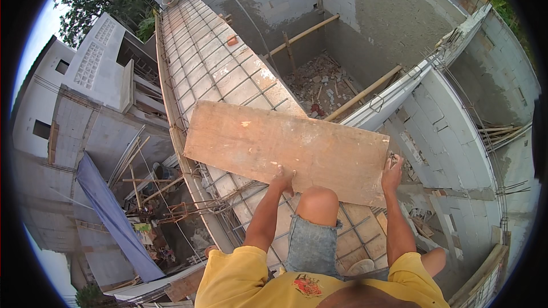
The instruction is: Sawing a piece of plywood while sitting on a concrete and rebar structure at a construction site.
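Observation:
A long, worn plywood board (pixel 285 148) lies crosswise in front of me, above a grid of steel rebar (pixel 214 74). My left hand (pixel 282 182) grips the board's near edge left of the middle, thumb and fingers closed on it. At the board's right end, my right hand (pixel 392 174) is closed around the short edge; some of its fingertips are hidden. My bent knee (pixel 318 205) comes up against the near edge between both arms. Under the rebar, pale formwork panels (pixel 245 71) show.
An open pit with rubble (pixel 328 82) drops away beyond the board, crossed by bamboo poles (pixel 302 35). To the left, the formwork edge (pixel 165 88) borders a deep drop. A brick piece (pixel 232 40) rests on the rebar; a bucket (pixel 169 0) stands at the far end.

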The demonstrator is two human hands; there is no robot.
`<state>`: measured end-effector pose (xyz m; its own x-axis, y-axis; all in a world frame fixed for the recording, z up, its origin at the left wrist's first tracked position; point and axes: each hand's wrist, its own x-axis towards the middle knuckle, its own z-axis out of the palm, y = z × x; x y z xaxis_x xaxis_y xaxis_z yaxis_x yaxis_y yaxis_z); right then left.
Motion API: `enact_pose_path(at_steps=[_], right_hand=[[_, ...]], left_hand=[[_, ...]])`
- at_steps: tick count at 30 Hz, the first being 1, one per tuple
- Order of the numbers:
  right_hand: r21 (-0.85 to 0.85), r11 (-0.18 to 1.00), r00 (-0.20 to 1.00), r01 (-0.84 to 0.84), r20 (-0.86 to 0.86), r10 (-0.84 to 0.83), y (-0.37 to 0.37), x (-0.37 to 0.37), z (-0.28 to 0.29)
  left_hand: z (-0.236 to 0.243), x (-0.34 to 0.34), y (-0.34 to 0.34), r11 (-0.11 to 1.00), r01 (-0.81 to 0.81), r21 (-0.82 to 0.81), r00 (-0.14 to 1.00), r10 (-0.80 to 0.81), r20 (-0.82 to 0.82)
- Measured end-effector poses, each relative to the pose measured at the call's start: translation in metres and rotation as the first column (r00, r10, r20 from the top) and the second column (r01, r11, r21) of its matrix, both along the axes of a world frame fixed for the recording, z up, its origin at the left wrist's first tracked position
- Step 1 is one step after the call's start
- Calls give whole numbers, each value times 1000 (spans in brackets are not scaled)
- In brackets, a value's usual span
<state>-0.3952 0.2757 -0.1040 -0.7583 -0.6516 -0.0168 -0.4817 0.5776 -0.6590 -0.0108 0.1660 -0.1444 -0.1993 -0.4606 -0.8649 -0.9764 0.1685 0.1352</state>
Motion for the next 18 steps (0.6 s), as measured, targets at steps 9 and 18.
enact_pose_path(at_steps=[9, 18], right_hand=[[7, 1000, 1000, 2, -5, -2, 1, -3, -5], [20, 1000, 1000, 1, -7, -1, -1, -1, -2]], left_hand=[[4, -4, 1, 1000, 0, 20, 1000, 0, 6], [11, -3, -1, 1000, 15, 23, 1000, -14, -6]])
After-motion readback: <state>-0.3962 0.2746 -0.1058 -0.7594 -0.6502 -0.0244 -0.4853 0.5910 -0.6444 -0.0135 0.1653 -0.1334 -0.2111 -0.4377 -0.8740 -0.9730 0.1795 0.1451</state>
